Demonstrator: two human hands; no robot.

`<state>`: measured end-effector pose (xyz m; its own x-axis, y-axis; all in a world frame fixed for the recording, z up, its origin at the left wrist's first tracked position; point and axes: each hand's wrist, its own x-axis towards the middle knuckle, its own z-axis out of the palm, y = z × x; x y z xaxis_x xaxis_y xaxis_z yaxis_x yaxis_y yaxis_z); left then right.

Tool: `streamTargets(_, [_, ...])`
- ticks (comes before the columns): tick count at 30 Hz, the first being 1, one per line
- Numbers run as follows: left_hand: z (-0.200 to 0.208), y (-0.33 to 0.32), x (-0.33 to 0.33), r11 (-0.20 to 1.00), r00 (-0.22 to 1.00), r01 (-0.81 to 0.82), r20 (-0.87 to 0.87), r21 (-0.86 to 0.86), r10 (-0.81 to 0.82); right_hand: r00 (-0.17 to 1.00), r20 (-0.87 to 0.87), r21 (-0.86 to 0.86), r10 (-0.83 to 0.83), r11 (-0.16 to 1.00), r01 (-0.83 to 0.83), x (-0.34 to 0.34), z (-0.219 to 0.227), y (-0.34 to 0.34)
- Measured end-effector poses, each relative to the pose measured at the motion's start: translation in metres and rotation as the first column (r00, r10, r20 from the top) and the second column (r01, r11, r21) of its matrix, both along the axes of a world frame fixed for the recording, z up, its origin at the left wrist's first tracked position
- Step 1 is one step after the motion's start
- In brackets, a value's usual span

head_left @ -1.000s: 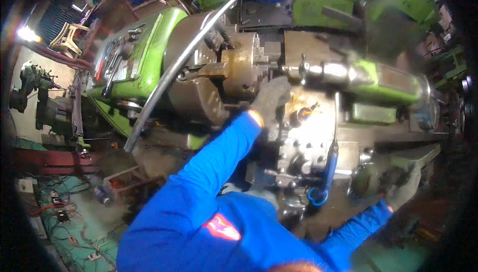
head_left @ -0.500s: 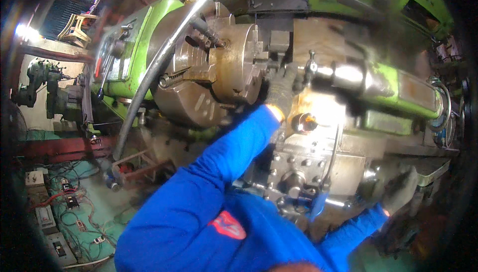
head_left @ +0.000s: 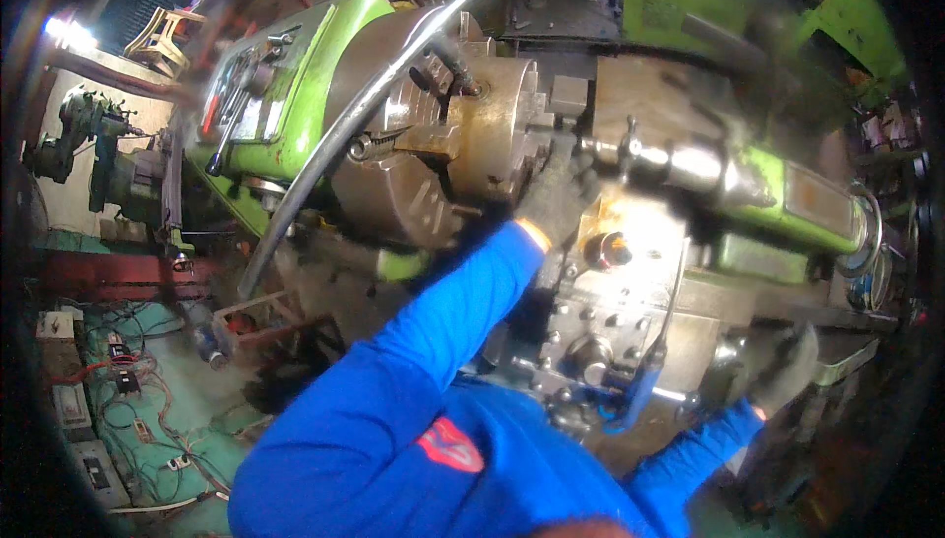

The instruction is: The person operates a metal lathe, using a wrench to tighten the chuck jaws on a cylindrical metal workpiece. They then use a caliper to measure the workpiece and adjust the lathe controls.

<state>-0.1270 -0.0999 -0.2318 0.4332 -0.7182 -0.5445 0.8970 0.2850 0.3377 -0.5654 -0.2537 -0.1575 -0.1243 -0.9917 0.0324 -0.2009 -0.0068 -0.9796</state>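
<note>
A metal lathe fills the middle of the view. My gloved left hand reaches up to the gap between the big chuck and the tailstock spindle. Its fingers are dark and blurred beside the chuck jaws, so what they touch is hidden. Just right of that hand lies the bright, lit carriage with a round dark opening. My gloved right hand is off to the lower right, near the carriage's end. Its fingers stretch upward, and nothing shows in them.
A long grey tube slants across in front of the headstock. A lever with a blue grip stands below the carriage. Cables and switch boxes lie on the green floor at lower left. Another machine stands far left.
The view has shifted slightly, so the chuck appears farther right. My left hand has come a little lower and closer to the chuck. My right hand stays nearly in place.
</note>
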Motion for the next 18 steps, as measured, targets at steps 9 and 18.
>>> streamTargets(9, [0.001, -0.013, -0.007, 0.991, 0.988, -0.134, -0.076, -0.012, 0.132, 0.958, -0.288, -0.199, -0.018, 0.979, -0.042, -0.007, 0.008, -0.037])
streamTargets(18, [0.006, -0.015, -0.001, 0.501, -0.179, -0.861, -0.974, 0.086, -0.142, 0.744, -0.6, -0.494, -0.292, 0.867, -0.058, -0.031, -0.013, -0.26])
